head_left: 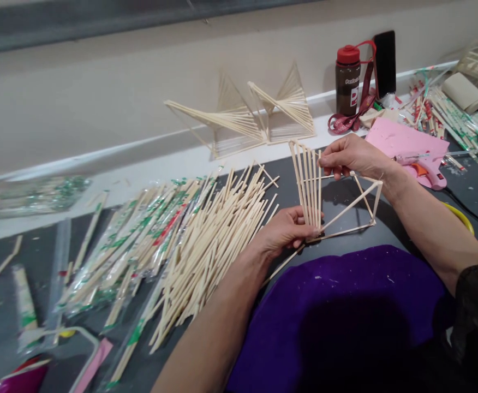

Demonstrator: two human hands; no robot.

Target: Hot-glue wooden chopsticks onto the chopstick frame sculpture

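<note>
Over by the wall, the left hand (290,229) gripped the bottom of a stick frame (320,191) where its slim sticks fanned upward, and the right hand (347,155) had its fingers pinched at the upper end of the fan's outermost stick. A heap of loose sticks (216,245) lay beside the left forearm, with wrapped chopsticks (135,234) past it on the dark counter (474,180). A pink glue gun (421,166) lay partly on a pink sheet (392,136); behind stood a red-capped bottle (345,87), an upright phone (385,65) and twisted stick models (239,123).
</note>
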